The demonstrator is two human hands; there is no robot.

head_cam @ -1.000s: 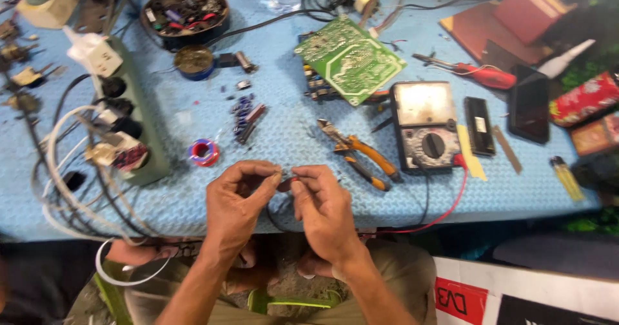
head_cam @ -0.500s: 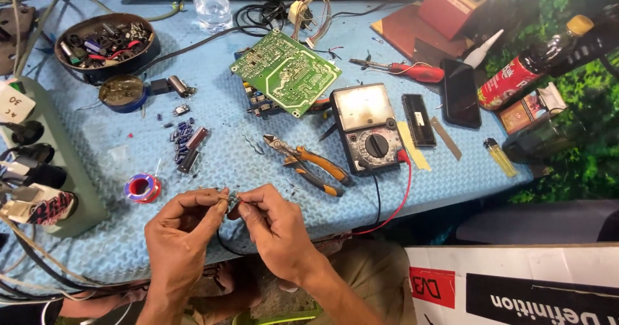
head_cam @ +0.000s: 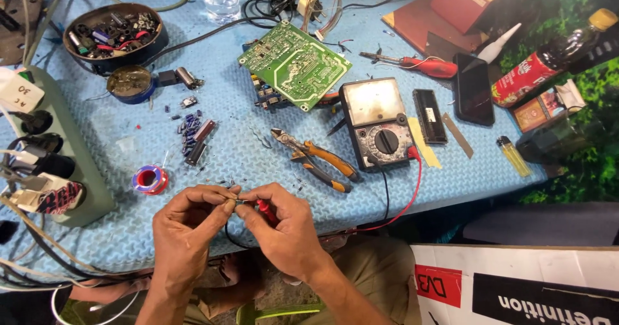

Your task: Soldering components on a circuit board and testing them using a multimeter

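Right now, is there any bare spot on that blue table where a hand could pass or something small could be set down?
Yes. One bare patch lies between the solder spool, the pile of small parts and the orange-handled pliers. Another lies along the near right edge of the table, below the meter and the yellow lighter. The far side, round the circuit board and bowl, is crowded.
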